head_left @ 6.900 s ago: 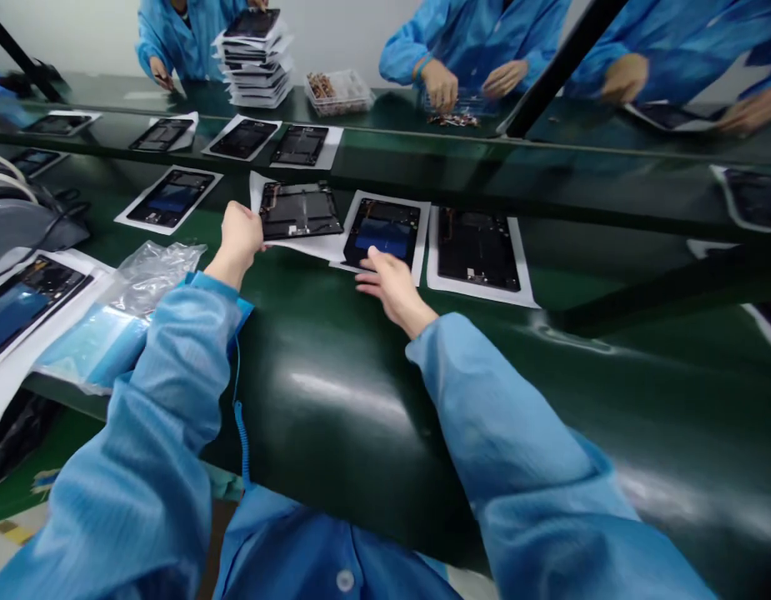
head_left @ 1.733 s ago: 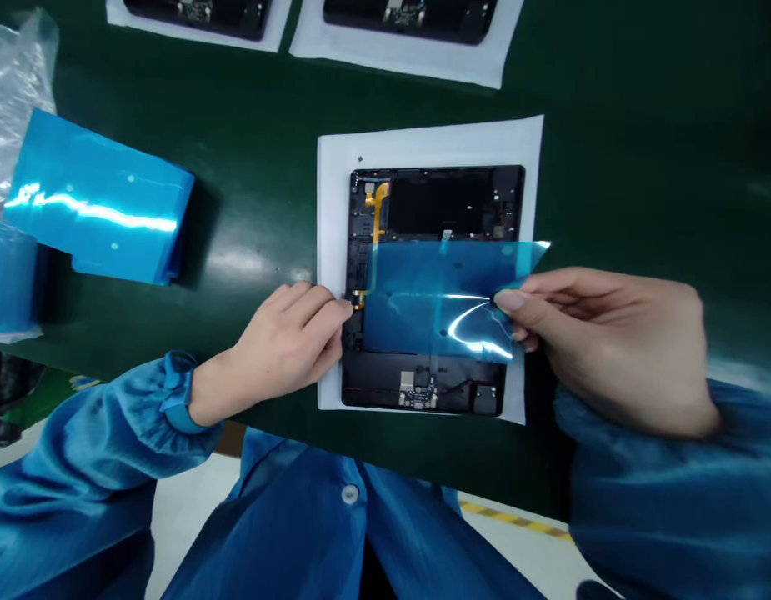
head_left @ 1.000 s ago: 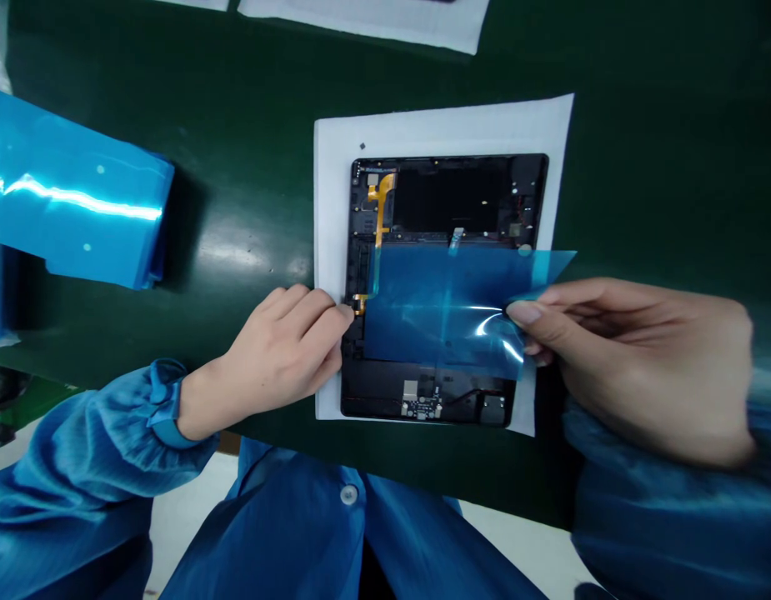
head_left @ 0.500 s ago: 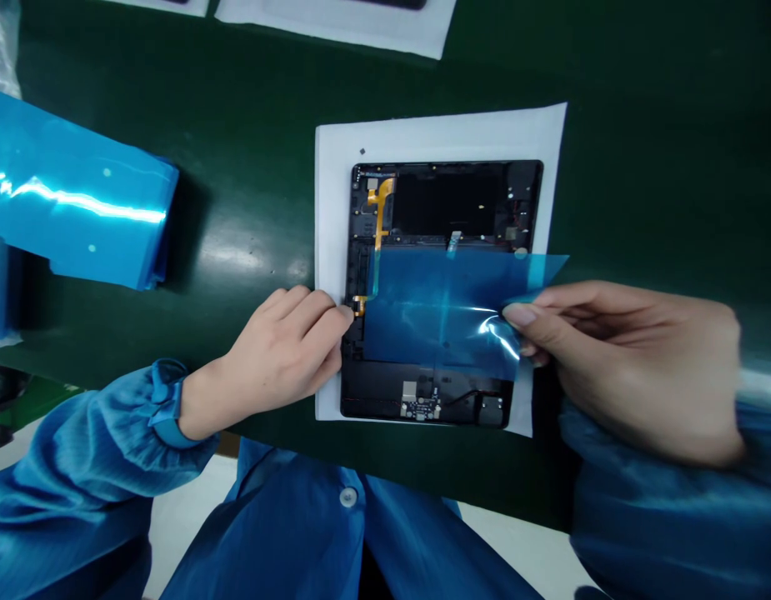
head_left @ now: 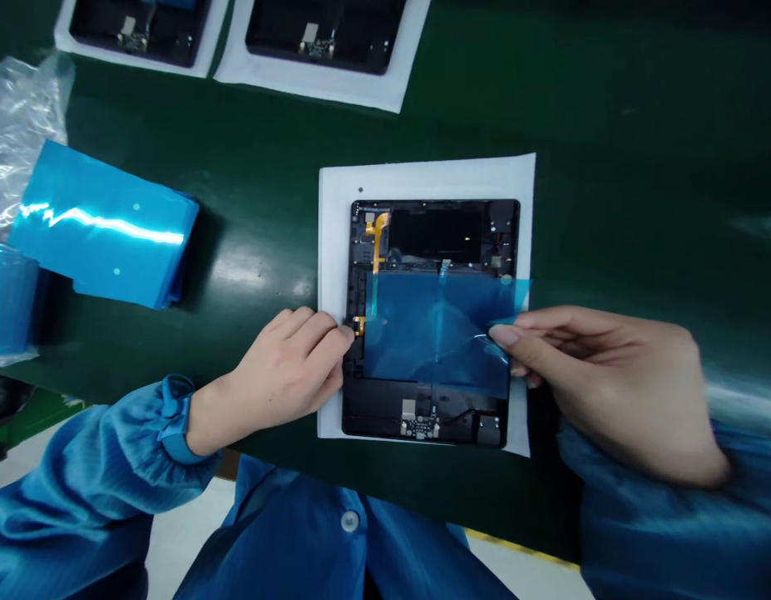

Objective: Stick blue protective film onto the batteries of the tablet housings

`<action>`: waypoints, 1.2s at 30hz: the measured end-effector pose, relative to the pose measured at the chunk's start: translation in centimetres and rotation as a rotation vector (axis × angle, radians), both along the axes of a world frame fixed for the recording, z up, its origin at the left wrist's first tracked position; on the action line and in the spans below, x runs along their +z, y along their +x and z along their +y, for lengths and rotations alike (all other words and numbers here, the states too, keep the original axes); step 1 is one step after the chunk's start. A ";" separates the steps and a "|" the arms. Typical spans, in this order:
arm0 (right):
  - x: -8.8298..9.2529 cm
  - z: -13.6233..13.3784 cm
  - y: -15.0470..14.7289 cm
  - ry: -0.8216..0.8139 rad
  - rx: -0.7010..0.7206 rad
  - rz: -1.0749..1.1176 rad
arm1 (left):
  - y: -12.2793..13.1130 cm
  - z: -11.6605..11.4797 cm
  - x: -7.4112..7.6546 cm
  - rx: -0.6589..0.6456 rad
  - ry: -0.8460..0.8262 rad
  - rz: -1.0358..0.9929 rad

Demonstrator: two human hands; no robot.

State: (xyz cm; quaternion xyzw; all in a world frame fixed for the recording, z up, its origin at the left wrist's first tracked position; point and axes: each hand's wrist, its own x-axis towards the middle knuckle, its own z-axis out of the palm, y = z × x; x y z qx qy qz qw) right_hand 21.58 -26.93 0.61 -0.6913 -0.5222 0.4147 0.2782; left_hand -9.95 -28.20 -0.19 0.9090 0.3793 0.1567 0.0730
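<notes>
An opened tablet (head_left: 385,400) lies on a white foam sheet (head_left: 428,179), its circuit board and orange ribbon cable exposed. A clear blue plastic film (head_left: 410,333) covers the middle of it, and the film's right edge overhangs the frame. Between thumb and fingers, my right hand (head_left: 616,375) pinches this film near its right edge, lifting it slightly there. My left hand (head_left: 291,362) is closed at the tablet's left edge, fingers curled and thumb and fingertip against the frame. The undersides of its fingers are hidden.
A stack of blue films (head_left: 110,229) lies to the left, near a crumpled clear plastic bag (head_left: 22,125) and another blue stack (head_left: 7,300). Two more opened tablets on white sheets (head_left: 385,87) sit at the back. The green table (head_left: 253,208) ends in front of my body.
The view has shifted, so the back tablets show more. My right hand has moved slightly left with the film, which now lies flatter over the tablet. The left hand keeps its place on the edge.
</notes>
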 end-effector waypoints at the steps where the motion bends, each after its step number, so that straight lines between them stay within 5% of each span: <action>1: -0.1 0.0 0.0 0.003 -0.002 -0.005 | 0.0 0.0 0.1 0.001 -0.007 0.005; 30: 0.4 0.5 -0.6 -0.014 0.021 0.078 | 0.1 0.4 0.9 0.015 -0.046 -0.054; 36: 0.5 0.4 -0.8 0.027 0.035 0.104 | 2.0 2.8 1.8 -0.116 0.086 0.097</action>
